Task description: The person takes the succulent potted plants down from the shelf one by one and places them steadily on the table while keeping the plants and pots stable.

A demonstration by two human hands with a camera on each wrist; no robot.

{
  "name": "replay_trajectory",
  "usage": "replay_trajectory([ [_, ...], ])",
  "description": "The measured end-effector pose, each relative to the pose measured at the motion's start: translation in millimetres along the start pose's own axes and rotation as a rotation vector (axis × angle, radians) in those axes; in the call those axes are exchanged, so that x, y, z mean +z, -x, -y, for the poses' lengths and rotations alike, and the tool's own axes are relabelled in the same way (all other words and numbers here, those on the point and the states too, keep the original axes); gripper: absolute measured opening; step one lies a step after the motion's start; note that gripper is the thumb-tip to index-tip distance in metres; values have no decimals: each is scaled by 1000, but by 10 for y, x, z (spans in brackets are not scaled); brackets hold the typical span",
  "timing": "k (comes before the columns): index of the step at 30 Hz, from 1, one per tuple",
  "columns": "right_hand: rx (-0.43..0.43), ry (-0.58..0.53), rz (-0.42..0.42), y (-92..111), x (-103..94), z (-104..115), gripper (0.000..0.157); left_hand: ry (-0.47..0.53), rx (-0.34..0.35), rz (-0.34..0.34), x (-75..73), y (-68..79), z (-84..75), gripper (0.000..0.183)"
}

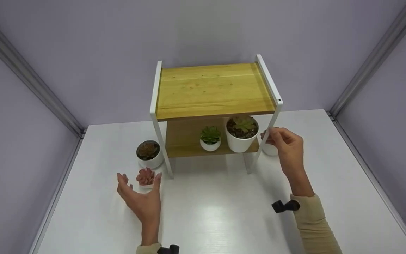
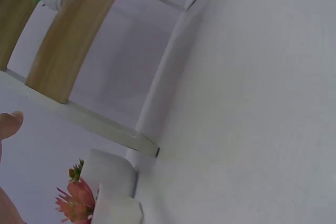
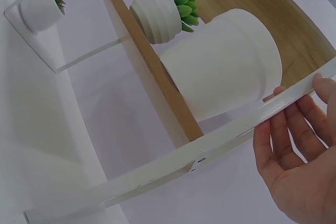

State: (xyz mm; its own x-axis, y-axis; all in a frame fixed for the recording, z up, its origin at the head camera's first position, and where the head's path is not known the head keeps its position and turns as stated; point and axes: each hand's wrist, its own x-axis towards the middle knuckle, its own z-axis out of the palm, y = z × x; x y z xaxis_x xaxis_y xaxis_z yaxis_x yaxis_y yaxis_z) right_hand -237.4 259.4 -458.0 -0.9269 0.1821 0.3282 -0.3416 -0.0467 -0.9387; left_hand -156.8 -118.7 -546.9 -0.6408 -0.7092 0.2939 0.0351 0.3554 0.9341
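A two-tier plant shelf (image 1: 215,90) with wooden boards and a white frame stands on the table. My right hand (image 1: 290,151) pinches the white front right leg (image 3: 236,125) between thumb and fingers, beside the lower board. My left hand (image 1: 142,204) is spread, fingers and thumb apart, holding nothing. It is nearest to a pink succulent (image 1: 146,176) in a white pot, left of the shelf. On the lower board are a small green succulent (image 1: 210,135) in a ribbed white pot and a larger white-potted succulent (image 1: 240,143) beside it.
Left of the shelf, behind the pink succulent, stands a white pot with a brownish succulent (image 1: 148,151). Another white pot (image 1: 270,150) sits right of the shelf, partly hidden by my right hand. Pale walls (image 1: 203,31) enclose the white table (image 1: 203,211).
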Motion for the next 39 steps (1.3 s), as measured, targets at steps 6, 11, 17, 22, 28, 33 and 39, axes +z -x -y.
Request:
replay_trajectory([
  [6,-8,-32,24,6,-1,-8,29,-43,101,-36,-54,91,-207,98],
  [11,-2,-32,27,18,-8,-6,31,-37,196,-37,-68,157,-342,87],
  [17,-13,-47,28,19,-16,19,27,-4,304,-9,-15,239,-498,82],
  [22,-20,-32,21,4,-12,21,26,35,349,31,70,328,-570,75],
  [28,-14,-5,5,-6,-13,30,27,94,388,97,179,418,-663,69],
  [33,-19,13,-3,-5,-12,28,27,103,407,182,288,451,-771,71],
  [39,-21,51,2,-11,1,13,24,86,393,237,372,448,-903,74],
])
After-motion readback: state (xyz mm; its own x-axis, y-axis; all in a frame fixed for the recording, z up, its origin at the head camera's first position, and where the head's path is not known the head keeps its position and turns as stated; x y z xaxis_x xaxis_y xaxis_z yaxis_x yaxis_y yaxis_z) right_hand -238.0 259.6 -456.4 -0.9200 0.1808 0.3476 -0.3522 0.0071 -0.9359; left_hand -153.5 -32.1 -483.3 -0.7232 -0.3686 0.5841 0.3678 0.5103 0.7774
